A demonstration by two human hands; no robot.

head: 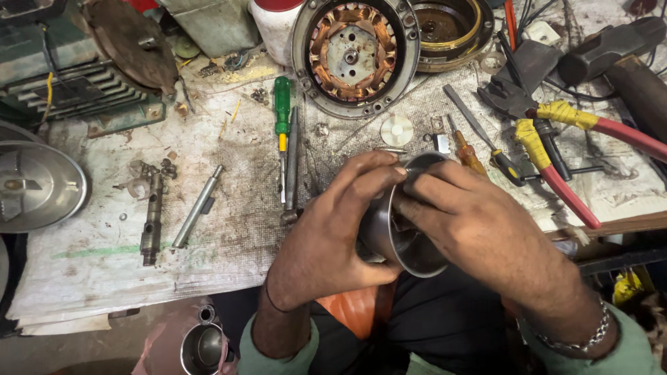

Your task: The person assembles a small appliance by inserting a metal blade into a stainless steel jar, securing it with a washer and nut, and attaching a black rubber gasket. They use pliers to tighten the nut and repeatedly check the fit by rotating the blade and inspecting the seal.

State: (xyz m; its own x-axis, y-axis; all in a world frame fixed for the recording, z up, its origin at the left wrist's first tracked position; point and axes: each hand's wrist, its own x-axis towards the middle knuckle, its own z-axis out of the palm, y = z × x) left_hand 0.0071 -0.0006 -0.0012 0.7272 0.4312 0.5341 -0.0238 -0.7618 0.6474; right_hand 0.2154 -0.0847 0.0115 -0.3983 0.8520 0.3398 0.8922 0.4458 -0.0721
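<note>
At the bottom centre of the frame, both hands grasp a shiny metal cup (410,243) held over the lap, just off the near edge of the worktop (229,229). The left hand (333,229) wraps the cup's outer wall from the left, fingers curled over the rim; the right hand (472,222) closes on it from the right, with fingertips pressed at the rim and partly inside. What the fingertips work on inside the cup is hidden. At the lower left, a second metal cup (203,348) sits below the worktop edge. On the worktop, left of centre, lie a steel shaft (198,207) and a darker rusted spindle (151,222). Above the hands lies a green-handled screwdriver (282,132), with a small white disc (397,130) to its right. Red-handled pliers (556,149) with yellow-taped arms lie at the right. At the top centre rests a motor stator (354,52) with exposed copper windings, its housing open. Judged from this layout, the motor is disassembled, with parts spread out; the cup is not yet fitted to anything, and reassembly appears outstanding.
</note>
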